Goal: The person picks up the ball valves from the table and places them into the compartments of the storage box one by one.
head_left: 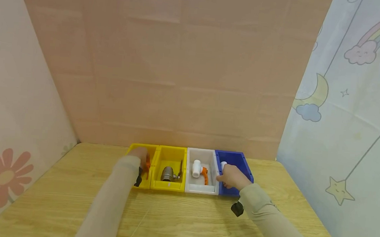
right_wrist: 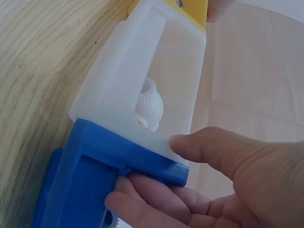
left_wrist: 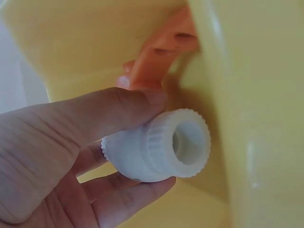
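Observation:
Inside the leftmost yellow bin [head_left: 132,149], my left hand [head_left: 140,154] holds a white plastic ball valve [left_wrist: 142,154] with an orange handle [left_wrist: 161,54]. Its thumb lies across the valve's top and the fingers support it underneath; the ribbed open end faces outward. My right hand [head_left: 234,176] is at the blue bin [head_left: 245,166], pinching the side where it meets the white bin [right_wrist: 102,78]. The thumb rests at the white bin's rim and the fingers curl inside the blue one. A white fitting [head_left: 223,164] in the blue bin is partly hidden behind that hand.
The second yellow bin [head_left: 168,186] contains a metal valve [head_left: 168,174] with a lever. Another white valve [head_left: 197,168] with an orange handle lies in the white bin. The bins stand side by side on the wooden table [head_left: 167,222], near the back wall [head_left: 187,77].

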Demonstrator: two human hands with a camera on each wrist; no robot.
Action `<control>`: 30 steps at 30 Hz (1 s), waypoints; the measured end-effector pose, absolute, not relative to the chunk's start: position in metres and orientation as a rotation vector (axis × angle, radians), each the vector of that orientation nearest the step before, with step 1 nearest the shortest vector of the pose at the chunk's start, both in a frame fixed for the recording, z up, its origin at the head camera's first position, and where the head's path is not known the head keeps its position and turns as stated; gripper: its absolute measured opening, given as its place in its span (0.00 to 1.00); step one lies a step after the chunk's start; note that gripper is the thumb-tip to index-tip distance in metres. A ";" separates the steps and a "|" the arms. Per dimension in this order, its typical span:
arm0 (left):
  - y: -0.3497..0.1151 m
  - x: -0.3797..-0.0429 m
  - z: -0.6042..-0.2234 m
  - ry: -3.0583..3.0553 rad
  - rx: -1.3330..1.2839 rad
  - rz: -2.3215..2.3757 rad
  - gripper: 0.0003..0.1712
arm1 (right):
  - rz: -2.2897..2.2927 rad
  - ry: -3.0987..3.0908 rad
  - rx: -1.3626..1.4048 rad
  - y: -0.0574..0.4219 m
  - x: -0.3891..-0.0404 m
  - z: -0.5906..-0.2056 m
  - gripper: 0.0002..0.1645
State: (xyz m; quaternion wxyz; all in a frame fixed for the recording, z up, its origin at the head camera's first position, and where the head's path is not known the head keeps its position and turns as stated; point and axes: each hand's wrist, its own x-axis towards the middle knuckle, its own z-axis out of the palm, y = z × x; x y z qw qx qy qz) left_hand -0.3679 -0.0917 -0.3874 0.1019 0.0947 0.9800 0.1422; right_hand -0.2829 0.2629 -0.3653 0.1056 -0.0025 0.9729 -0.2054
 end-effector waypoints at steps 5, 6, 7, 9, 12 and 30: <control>-0.094 -0.370 -0.393 2.886 0.263 0.448 0.09 | -0.614 2.863 -0.025 0.264 -0.282 -0.363 0.14; -0.094 -0.370 -0.393 2.884 0.264 0.452 0.09 | -0.614 2.862 -0.028 0.265 -0.282 -0.362 0.14; -0.094 -0.369 -0.392 2.886 0.265 0.453 0.09 | -0.612 2.860 -0.032 0.265 -0.282 -0.362 0.14; -0.094 -0.368 -0.391 2.876 0.251 0.462 0.09 | -0.610 2.857 -0.039 0.265 -0.281 -0.360 0.14; -0.093 -0.366 -0.388 2.866 0.240 0.457 0.09 | -0.609 2.852 -0.045 0.266 -0.281 -0.358 0.14; -0.087 -0.361 -0.382 2.883 0.265 0.354 0.09 | -0.631 2.840 -0.042 0.267 -0.278 -0.355 0.14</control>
